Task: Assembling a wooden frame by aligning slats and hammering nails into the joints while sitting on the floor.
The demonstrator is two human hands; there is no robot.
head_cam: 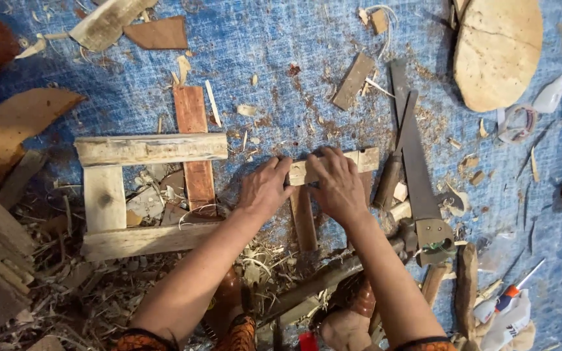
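Both hands, left hand (265, 188) and right hand (338, 185), pressed flat, fingers spread, positioning the pale weathered wooden slat (362, 159); alignment required next.

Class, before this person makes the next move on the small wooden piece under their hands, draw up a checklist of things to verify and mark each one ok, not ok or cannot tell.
1. Both hands on the pale wooden strip: ok; left hand and right hand press on it.
2. Strip lies across the reddish upright piece: ok.
3. Joint fastened: cannot tell; the hands cover it.
4. Handsaw clear of the fingers: ok; it lies right of the right hand.
5. Wooden frame out of the way: ok; it lies to the left.
6. Blue tarp free of debris: not ok; shavings and offcuts lie scattered.
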